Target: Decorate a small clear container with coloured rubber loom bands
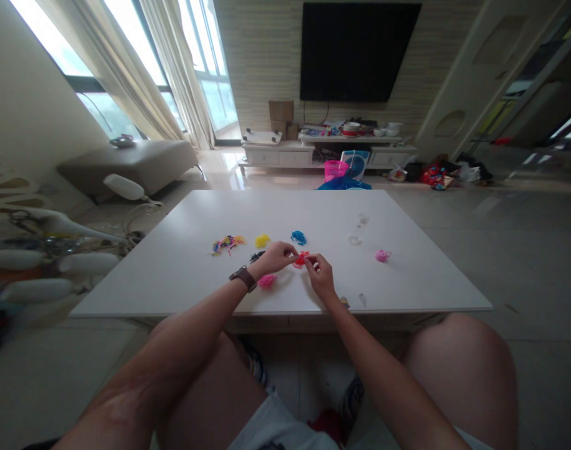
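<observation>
A small heap of red rubber bands lies on the white table between my hands. My left hand, with a dark watch on its wrist, reaches the heap's left edge, thumb and fingertips pinched on it. From the right, my right hand pinches at the heap's other edge with its fingers curled. How many bands the fingertips hold is too small to tell. Close by are a pink heap, a black heap partly hidden by my left hand, a blue heap and a yellow heap.
A mixed-colour heap spreads on the left of the white table. On the right lie a pink bundle, clear pieces and a small clear item near the front edge. Beyond stands a TV cabinet.
</observation>
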Tool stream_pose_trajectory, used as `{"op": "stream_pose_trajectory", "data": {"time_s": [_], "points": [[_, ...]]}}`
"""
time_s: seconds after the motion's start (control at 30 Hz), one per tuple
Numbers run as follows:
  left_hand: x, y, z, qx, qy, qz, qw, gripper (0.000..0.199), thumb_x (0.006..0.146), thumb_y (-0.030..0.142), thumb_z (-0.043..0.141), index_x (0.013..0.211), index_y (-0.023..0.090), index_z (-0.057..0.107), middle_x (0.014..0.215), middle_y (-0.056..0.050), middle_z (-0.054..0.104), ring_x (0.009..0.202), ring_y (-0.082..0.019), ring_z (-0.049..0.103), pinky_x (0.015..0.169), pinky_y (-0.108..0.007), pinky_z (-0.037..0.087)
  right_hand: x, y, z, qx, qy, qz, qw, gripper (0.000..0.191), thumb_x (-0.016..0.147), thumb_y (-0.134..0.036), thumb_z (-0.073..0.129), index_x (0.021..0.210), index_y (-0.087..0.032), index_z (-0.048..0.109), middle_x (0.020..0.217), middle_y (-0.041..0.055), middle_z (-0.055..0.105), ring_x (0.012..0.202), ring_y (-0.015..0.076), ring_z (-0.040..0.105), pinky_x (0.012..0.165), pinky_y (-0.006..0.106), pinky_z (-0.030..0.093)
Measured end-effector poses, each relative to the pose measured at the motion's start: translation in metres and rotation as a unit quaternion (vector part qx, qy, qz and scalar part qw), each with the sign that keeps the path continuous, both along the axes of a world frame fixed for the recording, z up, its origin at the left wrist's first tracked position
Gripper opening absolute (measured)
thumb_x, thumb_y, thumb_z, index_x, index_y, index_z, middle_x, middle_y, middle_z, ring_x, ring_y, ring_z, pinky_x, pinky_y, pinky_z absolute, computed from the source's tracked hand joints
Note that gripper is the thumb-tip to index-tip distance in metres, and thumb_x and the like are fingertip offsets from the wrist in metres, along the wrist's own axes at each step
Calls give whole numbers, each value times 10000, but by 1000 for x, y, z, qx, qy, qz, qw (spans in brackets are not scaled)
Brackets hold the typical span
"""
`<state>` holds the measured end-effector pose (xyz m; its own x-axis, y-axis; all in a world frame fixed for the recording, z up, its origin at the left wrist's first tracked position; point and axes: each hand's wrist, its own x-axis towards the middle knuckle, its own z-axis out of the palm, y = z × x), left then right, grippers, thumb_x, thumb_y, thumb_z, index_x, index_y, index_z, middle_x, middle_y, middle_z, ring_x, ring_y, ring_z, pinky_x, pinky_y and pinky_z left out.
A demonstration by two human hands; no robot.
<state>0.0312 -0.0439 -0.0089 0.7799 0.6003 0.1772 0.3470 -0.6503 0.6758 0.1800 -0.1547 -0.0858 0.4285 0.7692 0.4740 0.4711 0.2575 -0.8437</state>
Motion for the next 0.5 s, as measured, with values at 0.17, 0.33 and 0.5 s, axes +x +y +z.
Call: {"op": "stream_pose_trajectory", "data": {"time_s": [0.17, 0.33, 0.5], "points": [[-1, 1, 0, -15, -2, 10, 1000, 249, 798, 300, 629, 843, 104, 775, 567, 41, 447, 553, -90, 384, 548, -247, 286, 0, -1, 1, -2, 18, -10, 1000, 157, 901, -319, 567, 914, -192, 659, 856, 38, 673, 743, 169, 591, 601, 267, 427], [-1, 0, 0, -19, -4, 8, 1000, 258, 803, 316, 628, 837, 104, 772, 564, 42, 442, 549, -88, 371, 541, -245, 277, 0, -1, 1, -10, 24, -13, 1000, 157, 885, -313, 565, 896, -189, 661, 852, 43, 683, 742, 173, 591, 610, 272, 434], [-1, -1, 1, -20, -7, 8, 1000, 257, 802, 319, 632, 835, 106, 771, 562, 41, 450, 550, -87, 365, 543, -242, 275, -1, -2, 2, -16, 21, -10, 1000, 165, 884, -327, 561, 865, -193, 656, 825, 37, 679, 731, 174, 586, 602, 270, 425]]}}
